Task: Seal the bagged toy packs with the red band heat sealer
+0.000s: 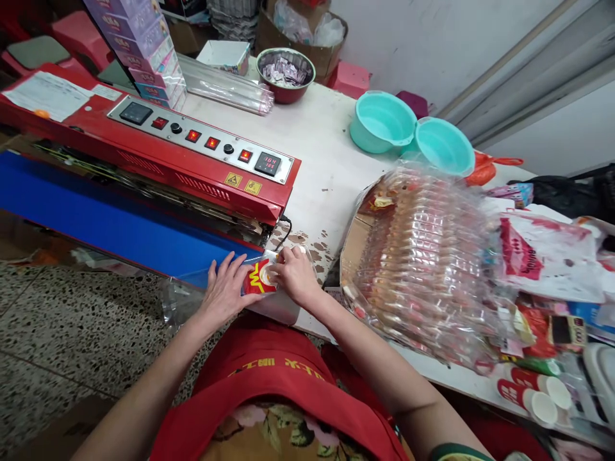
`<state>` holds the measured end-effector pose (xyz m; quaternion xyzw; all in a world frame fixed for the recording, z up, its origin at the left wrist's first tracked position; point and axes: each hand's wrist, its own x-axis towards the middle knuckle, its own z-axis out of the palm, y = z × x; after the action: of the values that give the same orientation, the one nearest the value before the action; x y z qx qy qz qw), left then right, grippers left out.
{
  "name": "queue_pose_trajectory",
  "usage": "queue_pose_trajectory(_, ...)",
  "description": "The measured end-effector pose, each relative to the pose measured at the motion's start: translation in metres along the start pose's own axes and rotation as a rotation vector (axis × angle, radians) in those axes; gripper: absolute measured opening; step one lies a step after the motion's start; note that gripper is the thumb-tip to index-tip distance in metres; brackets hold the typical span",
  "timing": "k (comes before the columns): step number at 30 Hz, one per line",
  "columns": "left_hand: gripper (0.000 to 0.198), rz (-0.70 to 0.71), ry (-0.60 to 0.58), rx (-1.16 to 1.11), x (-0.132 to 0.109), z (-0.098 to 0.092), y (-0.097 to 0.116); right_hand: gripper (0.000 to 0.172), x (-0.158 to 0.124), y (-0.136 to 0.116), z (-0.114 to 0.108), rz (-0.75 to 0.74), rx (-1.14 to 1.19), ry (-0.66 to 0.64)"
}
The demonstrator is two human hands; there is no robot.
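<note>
A red and yellow packet (pixel 255 278) with a round pale picture lies at the near end of the blue belt, apparently inside a clear plastic bag. My left hand (pixel 225 286) rests flat at its left side, fingers stretched out and thumb along the lower edge. At the packet's right end, my right hand (pixel 295 274) has its fingers curled together in a pinch on the bag's edge. The fingertips hide part of that end. Just beyond both hands stands a red sealing machine (pixel 202 169) with lit switches, and its blue conveyor belt (pixel 120 218) runs off to the left.
To the right, a cardboard box (pixel 353 250) holds a row of clear-wrapped packs (pixel 423 250). Turquoise basins (pixel 382 121) and a metal bowl of small sachets (pixel 287 73) stand farther back. Stacked boxes (pixel 144 51) rise behind the machine. Paper cups (pixel 528 400) lie at lower right.
</note>
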<state>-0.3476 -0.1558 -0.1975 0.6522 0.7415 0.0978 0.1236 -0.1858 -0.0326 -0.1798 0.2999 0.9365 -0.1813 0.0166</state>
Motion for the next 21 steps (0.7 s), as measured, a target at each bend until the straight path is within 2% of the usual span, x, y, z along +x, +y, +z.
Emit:
queue_pose_trajectory(8, 0.055, -0.034, -0.037, -0.058, 0.001, 0.0, -0.002, 0.023, 0.002, 0.003, 0.002, -0.059, 0.045, -0.013)
queue_pose_trajectory(12, 0.054, -0.034, -0.04, -0.052, 0.001, 0.0, -0.001, 0.015, 0.005, 0.008, -0.001, -0.069, 0.106, 0.022)
queue_pose_trajectory(17, 0.055, -0.034, -0.01, -0.022, -0.001, -0.004, 0.002, 0.007, -0.002, 0.021, -0.009, 0.043, 0.354, 0.077)
queue_pose_trajectory(21, 0.062, 0.043, -0.019, 0.016, -0.001, -0.007, 0.004, 0.006, -0.014, 0.031, -0.014, 0.178, 0.614, 0.112)
